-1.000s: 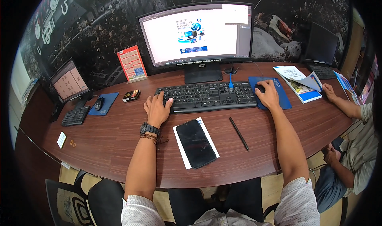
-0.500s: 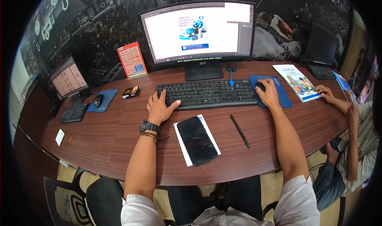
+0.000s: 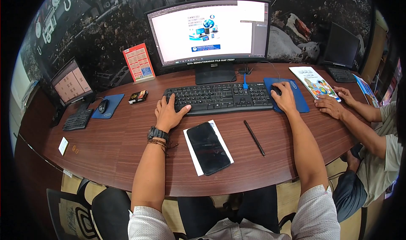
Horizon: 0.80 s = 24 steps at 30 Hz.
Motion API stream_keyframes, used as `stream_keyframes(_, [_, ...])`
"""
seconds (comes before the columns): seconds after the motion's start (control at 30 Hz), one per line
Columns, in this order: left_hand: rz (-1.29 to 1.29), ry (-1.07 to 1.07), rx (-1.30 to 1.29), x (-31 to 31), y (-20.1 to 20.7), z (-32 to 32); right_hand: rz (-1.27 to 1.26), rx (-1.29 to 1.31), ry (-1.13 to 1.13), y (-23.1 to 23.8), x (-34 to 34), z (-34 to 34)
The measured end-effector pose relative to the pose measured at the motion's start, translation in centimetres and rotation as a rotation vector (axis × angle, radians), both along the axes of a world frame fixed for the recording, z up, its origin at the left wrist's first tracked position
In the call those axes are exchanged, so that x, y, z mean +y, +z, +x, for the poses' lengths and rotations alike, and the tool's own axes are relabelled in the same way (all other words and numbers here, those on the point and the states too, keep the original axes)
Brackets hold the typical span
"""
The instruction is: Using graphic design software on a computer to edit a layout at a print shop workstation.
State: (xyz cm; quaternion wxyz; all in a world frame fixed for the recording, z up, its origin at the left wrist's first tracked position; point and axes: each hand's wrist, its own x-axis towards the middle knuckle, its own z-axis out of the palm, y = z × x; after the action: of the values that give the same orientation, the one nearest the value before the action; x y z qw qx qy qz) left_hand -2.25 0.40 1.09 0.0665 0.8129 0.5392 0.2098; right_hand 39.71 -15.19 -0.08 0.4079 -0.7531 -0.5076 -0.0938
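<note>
My left hand rests at the left end of a black keyboard, its fingers spread over the keys and the thumb by the lower edge. Under my right hand is a black computer mouse, which the fingers wrap around on a blue mouse pad. A wide monitor behind the keyboard displays a white page with a blue globe and computer pictures. Between my forearms, a black phone lies on a white sheet, with a black pen to its right.
At the right, another person's two hands are beside a colourful booklet. A red desk calendar and a small dark box stand left of the keyboard. Farther left are a second monitor, keyboard and mouse.
The other person's second arm has come forward, and its hand now lies on the table at the booklet's near edge. My own hands stay in place on the keyboard and mouse.
</note>
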Motion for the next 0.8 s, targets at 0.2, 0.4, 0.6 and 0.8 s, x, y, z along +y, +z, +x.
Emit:
stream_keyframes(0.2, [-0.008,0.003,-0.002,-0.15,0.15,0.1,0.003,0.002,-0.008,-0.08,0.03,0.05])
stream_keyframes(0.4, [0.146,-0.087,-0.001,0.08,0.19,0.11,0.0,-0.012,-0.011,-0.11,0.06,0.17])
stream_keyframes(0.6, [0.18,-0.179,-0.081,-0.37,0.72,0.14,0.019,-0.013,-0.009,-0.02,0.06,-0.14])
stream_keyframes(0.8, [0.17,-0.171,-0.078,-0.26,0.6,0.29,0.008,-0.015,-0.006,-0.18,0.05,0.31])
